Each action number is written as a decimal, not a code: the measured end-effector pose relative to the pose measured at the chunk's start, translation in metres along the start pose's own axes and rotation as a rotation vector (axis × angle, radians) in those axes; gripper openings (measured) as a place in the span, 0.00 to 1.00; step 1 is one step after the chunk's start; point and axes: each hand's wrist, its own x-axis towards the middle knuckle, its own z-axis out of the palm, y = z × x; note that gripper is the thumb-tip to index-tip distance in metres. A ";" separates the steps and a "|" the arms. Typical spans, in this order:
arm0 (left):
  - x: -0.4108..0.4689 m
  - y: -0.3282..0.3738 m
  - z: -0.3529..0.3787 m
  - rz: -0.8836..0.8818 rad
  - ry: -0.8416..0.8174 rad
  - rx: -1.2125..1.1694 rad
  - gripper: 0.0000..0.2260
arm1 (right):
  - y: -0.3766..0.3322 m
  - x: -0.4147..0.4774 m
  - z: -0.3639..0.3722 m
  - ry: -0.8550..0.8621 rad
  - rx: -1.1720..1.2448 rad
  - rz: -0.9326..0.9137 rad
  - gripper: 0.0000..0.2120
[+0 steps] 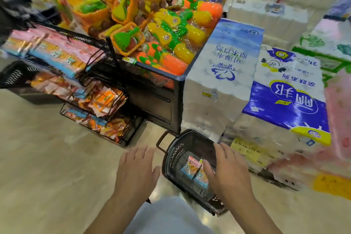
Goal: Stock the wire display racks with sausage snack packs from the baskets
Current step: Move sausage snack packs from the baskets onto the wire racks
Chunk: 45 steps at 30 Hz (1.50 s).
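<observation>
A black plastic shopping basket [174, 159] stands on the floor in front of me, with a few sausage snack packs [191, 168] lying at its bottom. My right hand [226, 169] hovers over the basket's right side, fingers spread and empty. To the left of the basket my left hand [135, 170] hangs above the floor, fingers straight, holding nothing. The black wire display rack [95, 89] stands at the left in three tiers, each filled with pink, blue and orange snack packs.
A black bin [161, 85] heaped with orange, yellow and green plastic toys stands behind the basket. Stacked tissue-paper bales [224, 74] crowd the right side. Another black basket [13, 76] sits at the far left. The beige tiled floor [57, 157] stretches to the left.
</observation>
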 end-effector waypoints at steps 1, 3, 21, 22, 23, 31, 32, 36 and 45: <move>-0.004 -0.009 0.002 -0.011 0.005 0.000 0.27 | -0.008 0.000 0.000 0.006 -0.009 -0.023 0.31; -0.010 -0.029 0.007 -0.032 0.084 -0.051 0.28 | -0.028 -0.002 0.000 0.012 -0.028 -0.055 0.31; -0.043 -0.334 -0.001 -0.297 0.141 -0.090 0.25 | -0.331 -0.028 0.064 -0.060 -0.110 -0.287 0.28; -0.040 -0.349 -0.002 -0.313 0.156 -0.078 0.25 | -0.345 -0.024 0.064 -0.067 -0.116 -0.295 0.28; -0.037 -0.362 -0.004 -0.328 0.153 -0.075 0.25 | -0.357 -0.018 0.067 -0.081 -0.120 -0.305 0.29; 0.026 -0.442 -0.018 -0.433 0.172 -0.096 0.26 | -0.449 0.075 0.090 -0.115 -0.031 -0.397 0.31; 0.038 -0.452 -0.020 -0.441 0.167 -0.086 0.26 | -0.460 0.091 0.092 -0.103 -0.017 -0.403 0.31; 0.088 -0.489 -0.038 -0.464 0.112 -0.076 0.25 | -0.505 0.160 0.090 -0.058 0.044 -0.428 0.29; 0.216 -0.541 -0.093 -0.337 0.198 -0.036 0.23 | -0.578 0.297 0.057 0.017 0.017 -0.418 0.27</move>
